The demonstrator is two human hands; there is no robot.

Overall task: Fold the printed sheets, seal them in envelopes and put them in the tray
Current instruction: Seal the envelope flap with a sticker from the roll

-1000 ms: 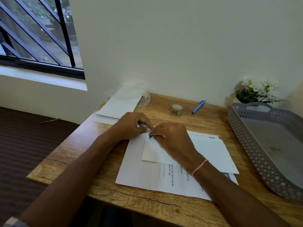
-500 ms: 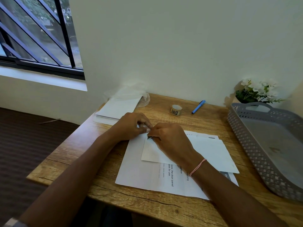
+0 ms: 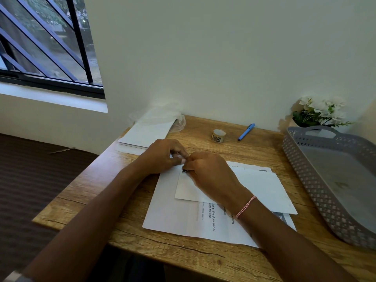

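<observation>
A white envelope (image 3: 262, 190) lies across a printed sheet (image 3: 177, 216) in the middle of the wooden table (image 3: 203, 259). Both hands meet at the envelope's far left corner. My left hand (image 3: 160, 156) has its fingers curled and pinches the paper edge there. My right hand (image 3: 209, 171) lies over the envelope's left part, its fingertips curled onto the same corner, where a small dark gap shows. The exact grip is hidden under the fingers. A grey perforated tray (image 3: 317, 180) stands at the right.
A stack of white envelopes (image 3: 146, 133) with clear plastic wrap lies at the back left. A small tape roll (image 3: 218, 135) and a blue pen (image 3: 246, 131) sit near the wall. White flowers (image 3: 319, 112) stand behind the tray. The table's left edge drops to dark floor.
My right hand has slid slightly left toward the envelope's corner, closer to my left hand. The envelope and sheet stay where they were.
</observation>
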